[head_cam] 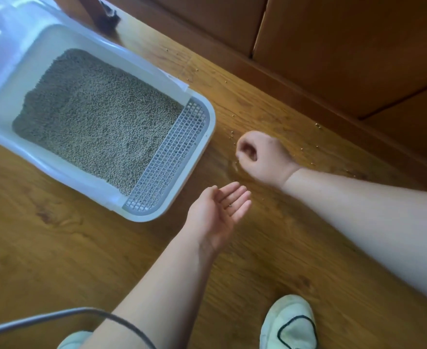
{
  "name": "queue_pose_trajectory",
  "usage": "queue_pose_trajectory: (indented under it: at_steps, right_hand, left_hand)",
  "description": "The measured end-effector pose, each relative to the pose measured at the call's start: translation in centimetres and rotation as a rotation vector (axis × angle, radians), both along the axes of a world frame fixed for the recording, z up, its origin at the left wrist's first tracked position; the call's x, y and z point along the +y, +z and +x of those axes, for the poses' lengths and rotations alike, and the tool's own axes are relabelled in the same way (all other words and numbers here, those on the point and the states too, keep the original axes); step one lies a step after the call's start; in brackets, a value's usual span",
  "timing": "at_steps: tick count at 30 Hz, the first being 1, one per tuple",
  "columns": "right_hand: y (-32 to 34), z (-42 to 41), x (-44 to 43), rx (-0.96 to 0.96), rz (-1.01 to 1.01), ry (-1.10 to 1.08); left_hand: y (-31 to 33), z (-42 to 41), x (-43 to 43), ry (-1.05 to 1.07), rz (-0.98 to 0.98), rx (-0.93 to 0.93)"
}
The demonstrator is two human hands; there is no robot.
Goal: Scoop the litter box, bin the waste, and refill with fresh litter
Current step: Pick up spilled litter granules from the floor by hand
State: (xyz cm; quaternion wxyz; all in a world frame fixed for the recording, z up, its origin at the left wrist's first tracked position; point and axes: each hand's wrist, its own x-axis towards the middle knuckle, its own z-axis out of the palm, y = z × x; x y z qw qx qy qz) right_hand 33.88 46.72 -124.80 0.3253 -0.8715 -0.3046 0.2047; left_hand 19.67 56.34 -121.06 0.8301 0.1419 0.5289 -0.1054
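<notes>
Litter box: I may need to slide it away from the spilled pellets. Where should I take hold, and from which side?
Probably the low rounded rim beside the grated step, coming from the end nearest the left hand and right hand. The long sides of the litter box carry a tall translucent guard, so that end offers the clearest lip for fingers.

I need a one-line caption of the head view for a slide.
Right hand curled over stray pellets on the floor beside the litter box; left hand open, palm up.
</notes>
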Motion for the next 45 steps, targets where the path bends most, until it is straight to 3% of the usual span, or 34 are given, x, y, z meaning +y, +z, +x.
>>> queue_pose_trajectory:
  at_steps: [5,7,11,16,30,36,40,42,45]
  right_hand:
    - [2.7,-4.0,-1.0,0.085,-0.114,0.394]
    - [2.4,-3.5,-1.4,0.048,-0.099,0.324]
    - [1.1,-0.3,-0.4,-0.034,-0.048,-0.050]
    - [-1.9,2.7,3.2,-0.052,-0.172,-0.155]
    - [-3.5,3.4,4.8,-0.158,-0.356,0.005]
    - [1.8,-0.8,1.1,-0.070,-0.092,0.205]
    - [2.8,-4.5,-2.7,0.017,-0.093,0.344]
    - [2.1,-4.2,-3.7,0.006,-0.077,0.293]
    - [1.0,-2.3,-4.1,-0.022,-0.091,0.023]
  left_hand:
    - [-1.1,1.2,0.0,0.105,-0.042,-0.025]
    - [-1.3,1.4,-0.1,0.094,-0.049,-0.030]
    - [-1.4,1.2,0.3,0.039,0.002,0.023]
    - [-1.2,-0.4,2.0,0.054,0.012,0.020]
    - [-0.6,-2.0,1.0,0.027,-0.028,0.040]
    - [-0.7,0.0,0.3,0.030,-0.018,0.002]
    - [-1.1,1.1,-1.0,0.069,-0.047,-0.030]
    - [-1.2,1.3,-1.5,0.074,-0.045,-0.032]
    - [-1.5,0.9,-1.9,0.027,-0.007,0.025]
